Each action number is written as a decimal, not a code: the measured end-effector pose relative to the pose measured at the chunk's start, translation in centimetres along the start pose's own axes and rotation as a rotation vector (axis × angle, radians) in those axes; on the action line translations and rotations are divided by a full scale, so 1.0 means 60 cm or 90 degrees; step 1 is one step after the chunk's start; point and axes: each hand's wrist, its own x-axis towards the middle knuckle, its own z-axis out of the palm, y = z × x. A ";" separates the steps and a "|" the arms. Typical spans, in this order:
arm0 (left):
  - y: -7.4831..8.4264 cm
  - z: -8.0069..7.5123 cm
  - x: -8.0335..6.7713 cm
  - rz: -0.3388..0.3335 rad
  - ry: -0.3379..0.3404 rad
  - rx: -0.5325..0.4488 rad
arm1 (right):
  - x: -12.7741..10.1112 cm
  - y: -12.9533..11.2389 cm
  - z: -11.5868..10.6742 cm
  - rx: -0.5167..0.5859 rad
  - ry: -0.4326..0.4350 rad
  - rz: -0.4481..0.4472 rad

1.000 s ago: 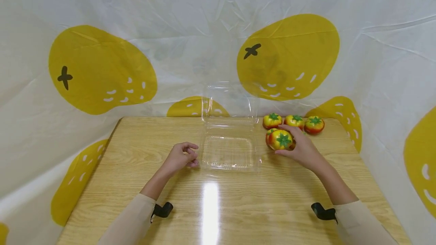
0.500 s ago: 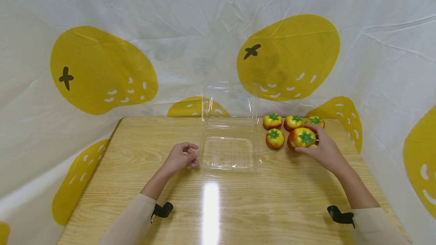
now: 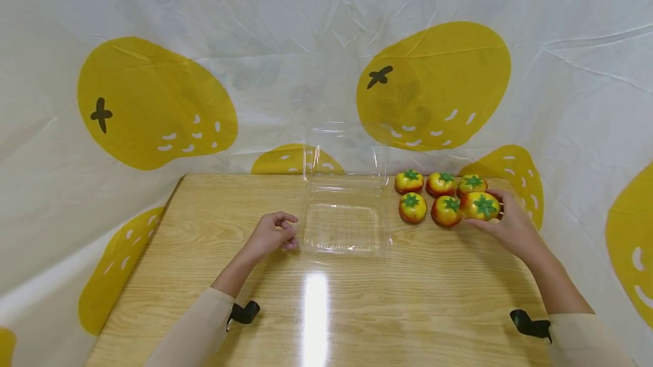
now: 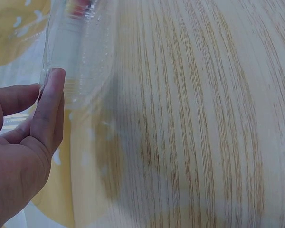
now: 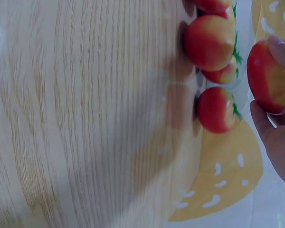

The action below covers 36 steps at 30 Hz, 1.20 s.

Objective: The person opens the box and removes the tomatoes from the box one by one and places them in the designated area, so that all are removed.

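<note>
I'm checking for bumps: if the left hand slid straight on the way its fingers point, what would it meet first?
Most likely the clear plastic clamshell container: the left hand has its curled fingers at the container's near-left side, seemingly touching or almost touching it in the left wrist view.

Your right hand (image 3: 510, 225) grips a glossy, smooth plastic-looking tomato (image 3: 481, 206) near the table's far right corner. The table (image 3: 408, 299) is pale wood grain under a shiny lacquer that throws back a glare. The clamshell tray (image 3: 347, 228) is thin, clear, ribbed plastic. The backdrop (image 3: 285, 60) is creased, matt printed cloth.
</note>
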 end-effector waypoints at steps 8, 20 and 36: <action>0.003 -0.003 0.002 -0.004 -0.002 0.003 | 0.012 0.037 -0.006 -0.035 -0.020 0.041; 0.006 -0.004 0.003 -0.006 0.004 -0.002 | 0.037 0.071 -0.009 -0.051 -0.041 0.028; 0.002 -0.002 0.000 -0.009 -0.002 -0.001 | 0.043 0.100 0.007 -0.075 -0.058 0.028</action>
